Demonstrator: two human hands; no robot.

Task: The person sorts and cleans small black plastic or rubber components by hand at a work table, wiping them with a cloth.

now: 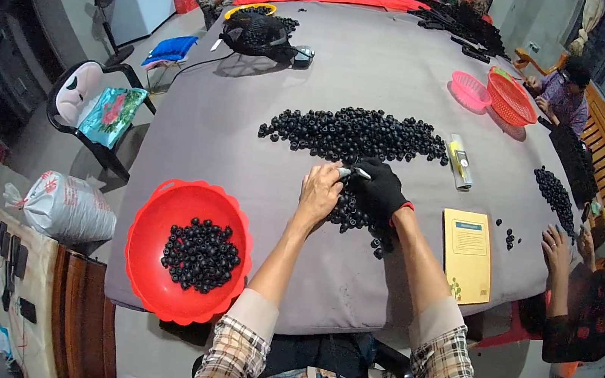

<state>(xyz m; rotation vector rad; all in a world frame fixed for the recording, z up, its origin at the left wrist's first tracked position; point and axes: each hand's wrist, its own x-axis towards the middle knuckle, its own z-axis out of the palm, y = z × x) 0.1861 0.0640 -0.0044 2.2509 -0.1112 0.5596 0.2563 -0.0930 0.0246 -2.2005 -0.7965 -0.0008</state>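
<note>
My bare left hand (320, 192) is closed, its fingertips pinched together beside my right hand; whatever lies between them is too small to name. A black glove with a red cuff covers my right hand (380, 189), whose fingers are bent around a small silver metal tool (354, 172). The tool's tip reaches toward my left fingertips. Just beyond both hands spreads a wide heap of small round black pieces (356, 131), some with holes. More black pieces (351, 214) lie between and under my wrists.
A red scalloped bowl (146, 245) with black pieces stands at left. To the right lie a yellow booklet (467, 256) and a clear package (460, 162). Farther off are a black fan (255, 34), pink basket (470, 91) and red basket (511, 98). Another person's hand (557, 249) rests at right.
</note>
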